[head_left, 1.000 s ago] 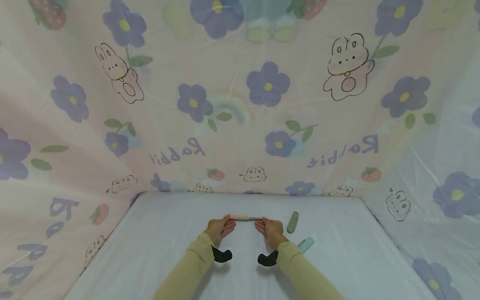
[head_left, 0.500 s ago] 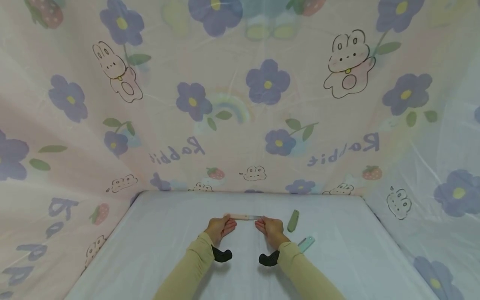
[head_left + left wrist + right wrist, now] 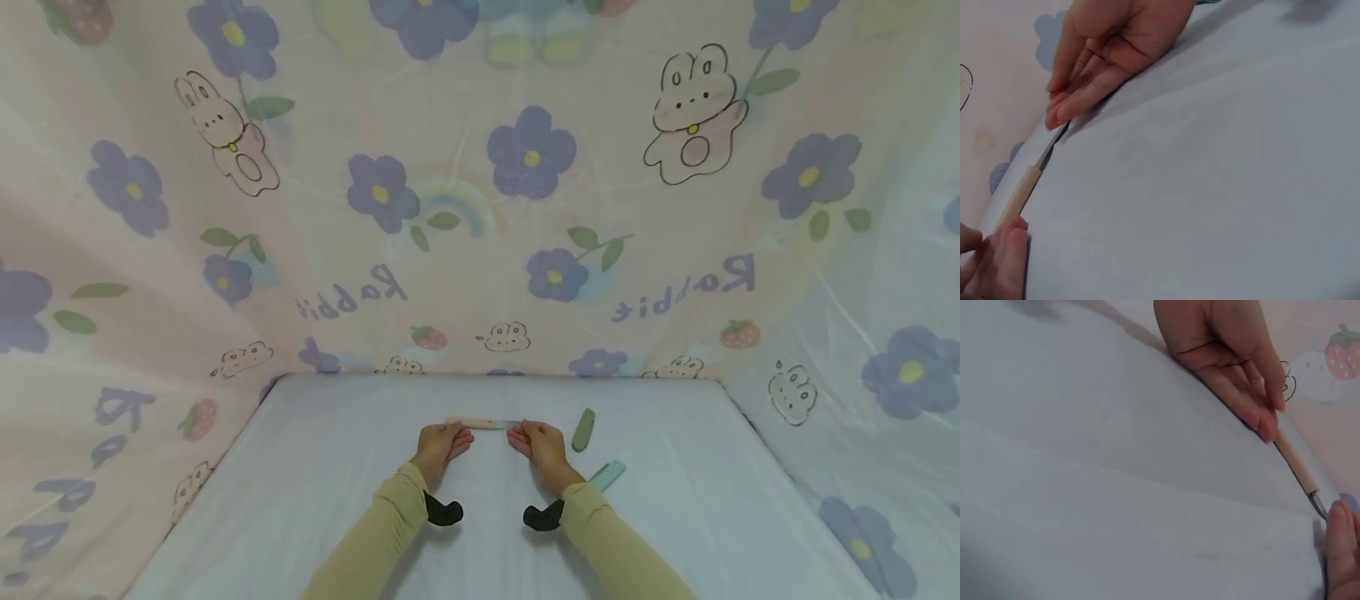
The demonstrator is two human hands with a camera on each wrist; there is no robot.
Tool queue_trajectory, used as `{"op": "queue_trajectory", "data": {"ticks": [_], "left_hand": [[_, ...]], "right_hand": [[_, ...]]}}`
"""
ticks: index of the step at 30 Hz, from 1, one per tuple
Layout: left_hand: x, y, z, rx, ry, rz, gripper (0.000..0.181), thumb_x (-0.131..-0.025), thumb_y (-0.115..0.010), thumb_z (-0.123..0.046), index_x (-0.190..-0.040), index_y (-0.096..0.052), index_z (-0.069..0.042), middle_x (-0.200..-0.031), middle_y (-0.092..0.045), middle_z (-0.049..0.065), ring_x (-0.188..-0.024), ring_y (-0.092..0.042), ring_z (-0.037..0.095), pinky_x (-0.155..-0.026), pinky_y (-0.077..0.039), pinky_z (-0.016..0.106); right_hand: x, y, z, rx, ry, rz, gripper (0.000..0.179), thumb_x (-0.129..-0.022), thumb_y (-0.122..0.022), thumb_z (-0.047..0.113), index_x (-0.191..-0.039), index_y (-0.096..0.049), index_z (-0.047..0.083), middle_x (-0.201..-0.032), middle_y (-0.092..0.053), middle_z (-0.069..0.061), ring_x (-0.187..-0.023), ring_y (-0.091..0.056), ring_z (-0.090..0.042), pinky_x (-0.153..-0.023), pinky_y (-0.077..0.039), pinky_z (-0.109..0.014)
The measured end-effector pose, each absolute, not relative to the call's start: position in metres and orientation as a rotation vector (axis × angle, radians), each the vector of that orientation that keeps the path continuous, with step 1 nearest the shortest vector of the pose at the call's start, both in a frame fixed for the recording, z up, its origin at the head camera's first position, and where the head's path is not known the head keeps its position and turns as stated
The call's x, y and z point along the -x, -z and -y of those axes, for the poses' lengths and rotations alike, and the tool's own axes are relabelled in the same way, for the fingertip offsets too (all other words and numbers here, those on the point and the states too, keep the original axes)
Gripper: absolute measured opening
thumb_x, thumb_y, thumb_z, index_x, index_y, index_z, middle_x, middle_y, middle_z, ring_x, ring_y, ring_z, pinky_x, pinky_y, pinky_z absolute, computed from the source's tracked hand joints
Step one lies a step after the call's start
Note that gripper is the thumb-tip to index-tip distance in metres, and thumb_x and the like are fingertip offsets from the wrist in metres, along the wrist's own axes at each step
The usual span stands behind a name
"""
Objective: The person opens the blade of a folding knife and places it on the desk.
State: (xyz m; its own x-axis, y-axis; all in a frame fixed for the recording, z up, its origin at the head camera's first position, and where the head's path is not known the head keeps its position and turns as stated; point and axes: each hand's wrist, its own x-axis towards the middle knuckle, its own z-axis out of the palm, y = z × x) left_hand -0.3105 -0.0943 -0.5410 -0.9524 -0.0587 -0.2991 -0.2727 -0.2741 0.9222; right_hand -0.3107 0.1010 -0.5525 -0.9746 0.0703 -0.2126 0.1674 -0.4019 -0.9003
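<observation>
A folding knife with a pale pink handle (image 3: pixel 477 423) and a short metal blade (image 3: pixel 504 425) is held level between both hands, above the white surface. The left hand (image 3: pixel 438 450) pinches the handle's end between thumb and fingers. My right hand (image 3: pixel 542 448) pinches the blade near its tip, which its fingers hide. In the left wrist view, the blade (image 3: pixel 1047 149) runs from the handle (image 3: pixel 1019 195) up to the right fingertips. The right wrist view shows the left hand (image 3: pixel 1225 362) at the handle (image 3: pixel 1296 459).
Right of the hands lies an olive green handle-shaped tool (image 3: pixel 583 430). A teal one (image 3: pixel 609 475) lies nearer, partly hidden behind the right forearm. The white tabletop (image 3: pixel 345 400) meets a patterned cloth wall (image 3: pixel 450 275) at the back and sides.
The blade's flat side showed more half a second ago; now it looks thinner as the knife has turned slightly. Both hands keep their grip. The whole scene has shifted up in the head view.
</observation>
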Motion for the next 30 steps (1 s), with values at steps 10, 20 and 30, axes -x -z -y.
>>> {"op": "queue_trajectory", "data": {"ticks": [10, 20, 30], "left_hand": [[0.302, 0.546, 0.084, 0.051, -2.198, -2.087, 0.031, -0.095, -0.055, -0.012, -0.111, -0.056, 0.014, -0.098, -0.063, 0.024, -0.083, -0.066, 0.022, -0.073, -0.055, 0.029], [0.271, 0.514, 0.049, -0.344, -2.122, -2.035, 0.030, -0.094, -0.055, -0.007, -0.113, -0.053, 0.017, -0.107, -0.060, 0.032, -0.091, -0.064, 0.033, -0.077, -0.055, 0.038], [0.242, 0.506, 0.018, -0.286, -2.035, -1.976, 0.030, -0.091, -0.061, -0.012, -0.110, -0.058, 0.011, -0.101, -0.066, 0.020, -0.082, -0.067, 0.019, -0.072, -0.056, 0.029]], "right_hand": [[0.305, 0.547, -0.102, -0.293, 2.521, -1.816, 0.024, -0.096, -0.051, 0.008, -0.110, -0.050, -0.012, -0.094, -0.063, -0.021, -0.080, -0.067, -0.024, -0.074, -0.055, -0.034], [0.293, 0.520, -0.128, -0.088, 2.483, -1.932, 0.033, -0.096, -0.050, 0.009, -0.116, -0.045, -0.017, -0.099, -0.060, -0.030, -0.080, -0.066, -0.023, -0.074, -0.056, -0.034], [0.274, 0.505, -0.185, -0.120, 2.290, -2.150, 0.030, -0.097, -0.051, 0.016, -0.113, -0.052, -0.009, -0.102, -0.060, -0.028, -0.087, -0.066, -0.029, -0.076, -0.055, -0.035]]}}
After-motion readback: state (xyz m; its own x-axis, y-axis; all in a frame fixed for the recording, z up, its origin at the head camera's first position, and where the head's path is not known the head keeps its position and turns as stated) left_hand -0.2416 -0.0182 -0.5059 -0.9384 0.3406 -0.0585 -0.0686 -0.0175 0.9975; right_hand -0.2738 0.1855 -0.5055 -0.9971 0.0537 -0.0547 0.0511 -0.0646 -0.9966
